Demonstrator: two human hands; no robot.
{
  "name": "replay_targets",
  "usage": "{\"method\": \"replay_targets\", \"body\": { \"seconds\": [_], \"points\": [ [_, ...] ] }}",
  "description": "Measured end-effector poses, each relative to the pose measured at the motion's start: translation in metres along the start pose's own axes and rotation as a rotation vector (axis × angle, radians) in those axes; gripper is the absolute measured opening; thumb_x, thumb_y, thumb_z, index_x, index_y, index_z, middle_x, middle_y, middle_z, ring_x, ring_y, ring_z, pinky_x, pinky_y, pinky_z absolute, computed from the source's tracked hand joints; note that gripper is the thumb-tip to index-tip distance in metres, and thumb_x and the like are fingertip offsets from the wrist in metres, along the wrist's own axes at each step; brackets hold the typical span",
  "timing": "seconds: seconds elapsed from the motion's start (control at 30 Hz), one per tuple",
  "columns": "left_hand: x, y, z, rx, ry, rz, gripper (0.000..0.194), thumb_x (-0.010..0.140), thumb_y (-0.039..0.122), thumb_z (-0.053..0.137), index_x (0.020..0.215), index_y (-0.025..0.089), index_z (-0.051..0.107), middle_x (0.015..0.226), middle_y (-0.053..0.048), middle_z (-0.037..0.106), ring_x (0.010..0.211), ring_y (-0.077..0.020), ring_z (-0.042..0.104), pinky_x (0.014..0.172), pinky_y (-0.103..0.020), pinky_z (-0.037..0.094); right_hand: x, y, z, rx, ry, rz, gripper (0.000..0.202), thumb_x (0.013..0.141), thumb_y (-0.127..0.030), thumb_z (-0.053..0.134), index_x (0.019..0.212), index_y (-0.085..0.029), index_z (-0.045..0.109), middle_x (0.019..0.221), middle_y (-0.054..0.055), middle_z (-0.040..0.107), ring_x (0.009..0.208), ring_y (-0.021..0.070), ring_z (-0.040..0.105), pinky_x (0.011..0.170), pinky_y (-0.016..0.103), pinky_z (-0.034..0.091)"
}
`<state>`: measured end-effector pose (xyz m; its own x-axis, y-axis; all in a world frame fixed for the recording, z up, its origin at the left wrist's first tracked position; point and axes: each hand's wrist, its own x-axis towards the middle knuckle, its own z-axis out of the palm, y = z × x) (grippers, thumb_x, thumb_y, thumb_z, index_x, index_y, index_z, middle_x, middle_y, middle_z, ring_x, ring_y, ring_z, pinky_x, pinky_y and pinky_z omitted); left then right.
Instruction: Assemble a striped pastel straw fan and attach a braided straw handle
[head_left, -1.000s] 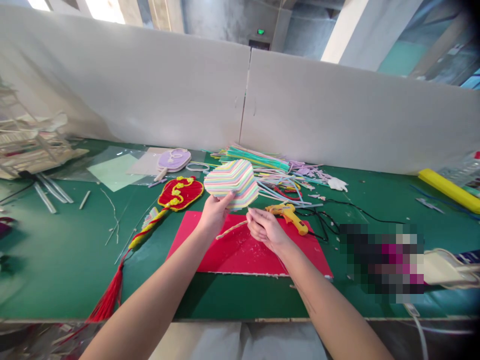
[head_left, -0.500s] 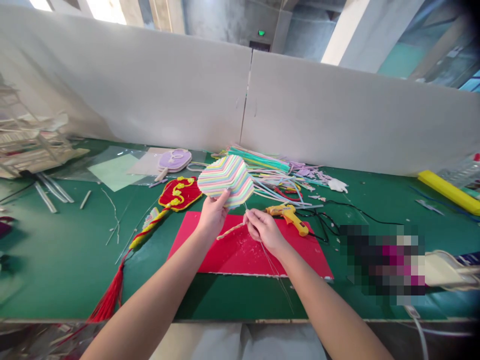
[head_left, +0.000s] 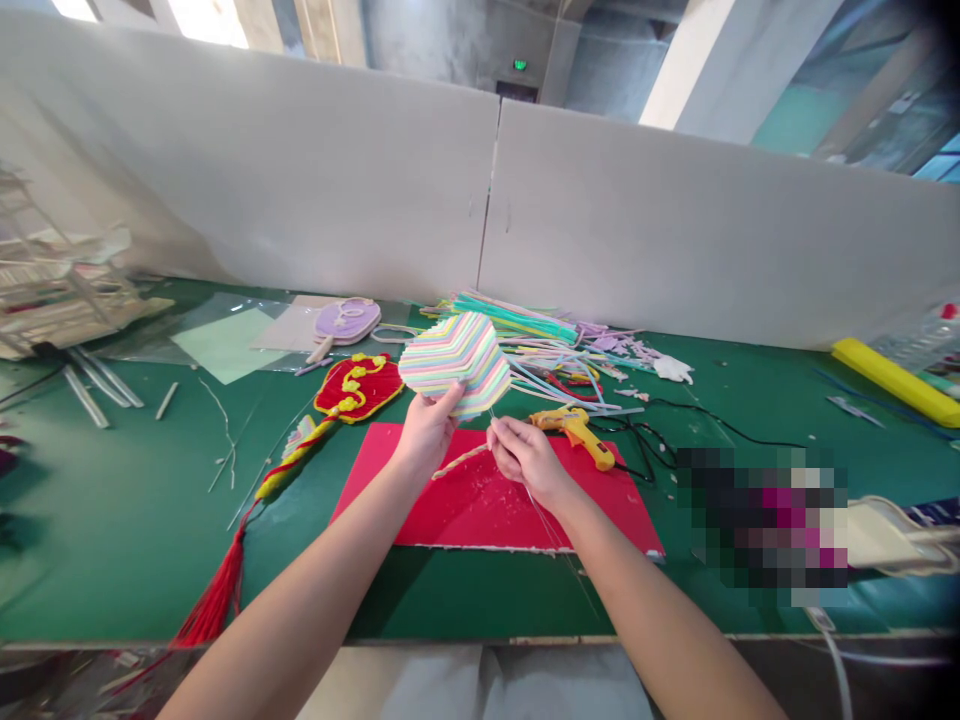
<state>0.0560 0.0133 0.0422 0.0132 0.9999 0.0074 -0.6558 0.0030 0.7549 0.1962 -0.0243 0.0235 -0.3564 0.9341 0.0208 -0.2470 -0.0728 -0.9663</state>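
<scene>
A rounded fan-shaped piece with pastel zigzag stripes [head_left: 456, 355] is tilted up over the table, and my left hand [head_left: 429, 428] grips its lower edge, thumb on the front. My right hand [head_left: 523, 452] is closed in a pinch just below its lower right edge, on thin wires [head_left: 553, 535] whose ends trail down toward the table's front. A beige twisted cord [head_left: 459, 463] reaches leftward from the right fingers; whether they hold it too I cannot tell. Beneath both hands lies a red board [head_left: 607, 515]. Right of my right hand, a yellow glue gun [head_left: 576, 432] rests on the board's back edge.
Pastel strips [head_left: 525, 325] are heaped behind the hands. To the left lie a red and yellow fan [head_left: 360, 388] with a red tassel [head_left: 217, 590] and a purple fan [head_left: 347, 320]. A yellow bar [head_left: 904, 382] lies far right, before a grey partition [head_left: 675, 220].
The striped piece has shifted very slightly right and the trailing wires have swung a little. Both hands keep their hold.
</scene>
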Motion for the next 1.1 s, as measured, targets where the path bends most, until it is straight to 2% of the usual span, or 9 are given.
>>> {"method": "replay_targets", "body": {
  "seconds": [0.17,0.33,0.53,0.67,0.8,0.97,1.03,1.1],
  "points": [
    [0.002,0.004,-0.004,0.073,-0.033,0.002,0.034,0.058,0.022,0.078,0.089,0.014,0.069,0.084,-0.006,0.073,0.078,-0.0186,0.067,0.065,-0.022,0.052,-0.001,-0.003,-0.003,-0.023,-0.030,0.032,0.029,0.083,-0.044,0.052,0.069,-0.018,0.051,0.038,-0.011,0.026,0.034,0.0046,0.018,0.034,0.019,0.012],
    [0.005,0.008,-0.010,0.148,-0.138,-0.030,0.039,0.062,0.023,0.076,0.099,0.013,0.068,0.099,-0.008,0.071,0.090,-0.0196,0.066,0.078,-0.025,0.051,-0.001,-0.003,-0.005,-0.059,-0.056,0.022,0.030,0.085,-0.043,0.050,0.070,-0.018,0.052,0.039,-0.011,0.025,0.035,0.0047,0.017,0.036,0.020,0.013],
    [0.005,0.009,-0.014,0.241,-0.201,-0.142,0.045,0.061,0.023,0.077,0.104,0.016,0.066,0.108,-0.009,0.067,0.098,-0.0246,0.063,0.079,-0.032,0.052,0.001,-0.004,-0.006,-0.196,0.001,-0.003,0.032,0.084,-0.046,0.049,0.068,-0.018,0.051,0.039,-0.010,0.028,0.035,0.0052,0.020,0.037,0.020,0.015],
    [0.003,0.007,-0.013,0.318,-0.193,-0.128,0.055,0.057,0.022,0.079,0.109,0.017,0.063,0.112,-0.010,0.066,0.103,-0.0287,0.060,0.081,-0.038,0.052,0.002,-0.003,-0.007,-0.270,0.032,-0.014,0.032,0.085,-0.046,0.045,0.070,-0.019,0.050,0.040,-0.010,0.029,0.036,0.0059,0.020,0.038,0.021,0.016],
    [0.003,0.004,-0.011,0.371,-0.174,-0.078,0.058,0.055,0.025,0.079,0.110,0.015,0.063,0.112,-0.012,0.065,0.103,-0.0310,0.059,0.082,-0.042,0.052,0.001,-0.001,-0.008,-0.471,0.072,-0.062,0.033,0.088,-0.046,0.041,0.069,-0.019,0.049,0.044,-0.009,0.031,0.039,0.0073,0.027,0.042,0.022,0.021],
    [0.004,0.002,-0.011,0.436,-0.127,-0.027,0.057,0.055,0.027,0.079,0.108,0.014,0.063,0.110,-0.011,0.066,0.104,-0.0323,0.059,0.081,-0.044,0.053,-0.001,0.000,-0.009,-0.810,0.175,-0.212,0.034,0.088,-0.042,0.041,0.063,-0.019,0.046,0.050,-0.005,0.039,0.049,0.0093,0.038,0.053,0.023,0.028],
    [0.004,0.002,-0.012,0.449,-0.165,-0.037,0.055,0.057,0.027,0.078,0.108,0.014,0.063,0.111,-0.012,0.065,0.104,-0.0325,0.059,0.081,-0.043,0.053,-0.001,-0.002,-0.009,-0.739,0.143,-0.174,0.034,0.088,-0.043,0.042,0.063,-0.019,0.046,0.049,-0.006,0.037,0.047,0.0088,0.035,0.050,0.023,0.028],
    [0.005,0.002,-0.013,0.431,-0.218,-0.063,0.054,0.060,0.026,0.077,0.110,0.014,0.062,0.114,-0.012,0.064,0.106,-0.0317,0.058,0.083,-0.043,0.052,-0.001,-0.004,-0.011,-0.545,0.046,-0.054,0.034,0.088,-0.045,0.041,0.066,-0.020,0.047,0.045,-0.008,0.032,0.041,0.0076,0.028,0.044,0.022,0.023]
  ]
}}
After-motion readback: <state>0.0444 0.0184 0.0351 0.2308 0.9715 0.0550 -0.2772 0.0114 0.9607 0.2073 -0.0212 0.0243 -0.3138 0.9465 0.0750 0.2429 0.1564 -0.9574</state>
